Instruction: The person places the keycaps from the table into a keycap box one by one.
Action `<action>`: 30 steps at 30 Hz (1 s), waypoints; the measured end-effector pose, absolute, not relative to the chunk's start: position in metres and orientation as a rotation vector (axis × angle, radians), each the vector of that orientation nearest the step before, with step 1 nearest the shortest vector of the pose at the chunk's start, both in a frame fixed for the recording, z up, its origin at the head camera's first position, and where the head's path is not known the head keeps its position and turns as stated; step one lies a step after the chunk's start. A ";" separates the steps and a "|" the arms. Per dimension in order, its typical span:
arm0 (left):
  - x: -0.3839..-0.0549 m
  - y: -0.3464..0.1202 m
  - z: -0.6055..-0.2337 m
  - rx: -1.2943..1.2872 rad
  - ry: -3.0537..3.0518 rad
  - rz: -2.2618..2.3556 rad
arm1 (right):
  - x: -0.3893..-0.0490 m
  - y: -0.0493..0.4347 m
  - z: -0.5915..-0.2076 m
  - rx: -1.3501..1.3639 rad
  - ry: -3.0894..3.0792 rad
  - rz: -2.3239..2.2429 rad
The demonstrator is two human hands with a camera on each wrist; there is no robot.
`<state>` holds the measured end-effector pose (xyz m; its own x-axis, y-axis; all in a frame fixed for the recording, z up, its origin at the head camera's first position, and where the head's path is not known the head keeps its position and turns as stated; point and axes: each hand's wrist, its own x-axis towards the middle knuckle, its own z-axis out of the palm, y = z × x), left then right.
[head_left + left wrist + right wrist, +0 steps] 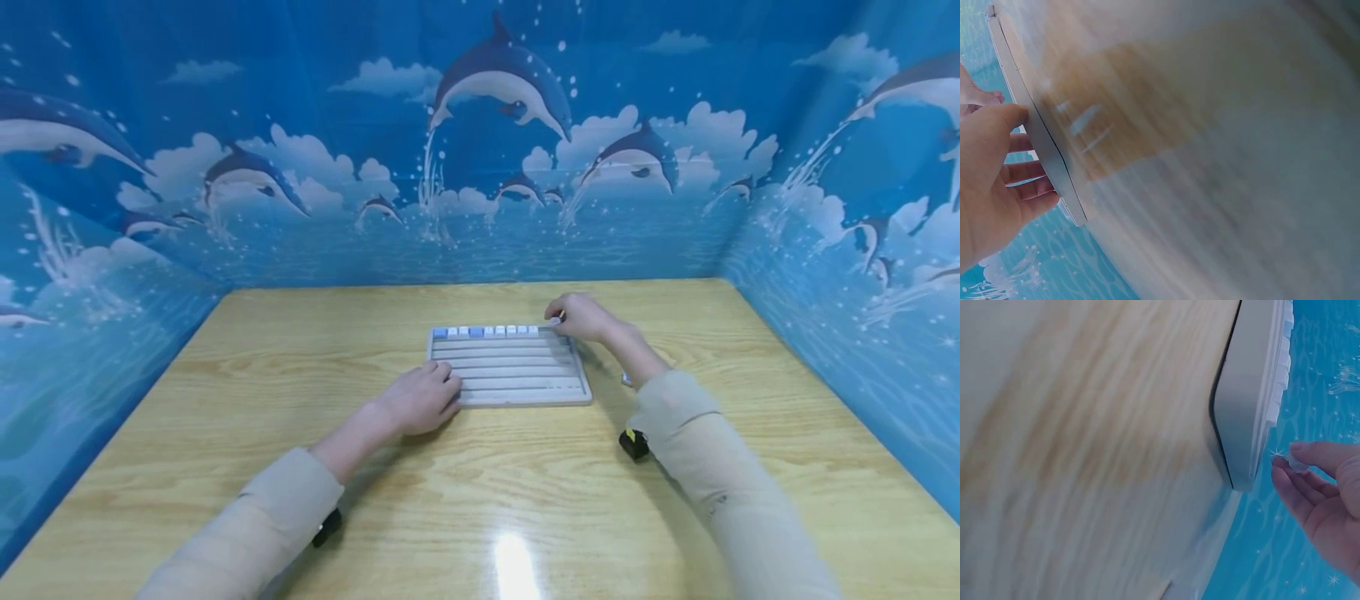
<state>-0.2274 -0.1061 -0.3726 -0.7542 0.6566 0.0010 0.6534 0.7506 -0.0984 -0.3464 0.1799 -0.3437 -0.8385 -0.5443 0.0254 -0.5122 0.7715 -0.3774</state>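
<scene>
A pale grey keyboard (517,367) lies on the wooden table, its lower rows bare of keycaps. Along its back edge runs a row of white and blue keycaps (500,331). My left hand (423,398) holds the keyboard's front left corner; in the left wrist view the thumb (1013,115) lies against the side edge and the fingers reach over it. My right hand (588,318) is at the back right corner, pinching a small whitish keycap (1297,464) between thumb and fingertips. In the right wrist view that keycap is apart from the keyboard's edge.
A small loose piece (627,379), perhaps a keycap, lies right of the keyboard, partly hidden by my right forearm. Dolphin-printed blue curtains (480,242) enclose the table (300,333) at the back and sides. Black devices (633,444) hang under both sleeves.
</scene>
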 end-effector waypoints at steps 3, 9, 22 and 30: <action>-0.227 -0.106 -0.373 -1.086 -2.903 0.148 | -0.348 0.176 -0.345 -0.849 2.849 -0.585; -0.228 -0.105 -0.373 -1.072 -2.899 0.160 | -0.354 0.169 -0.347 -0.822 2.859 -0.512; -0.227 -0.105 -0.374 -1.072 -2.908 0.153 | -0.359 0.166 -0.357 -0.814 2.881 -0.429; -0.227 -0.106 -0.374 -1.079 -2.900 0.161 | -0.361 0.165 -0.357 -0.785 2.861 -0.396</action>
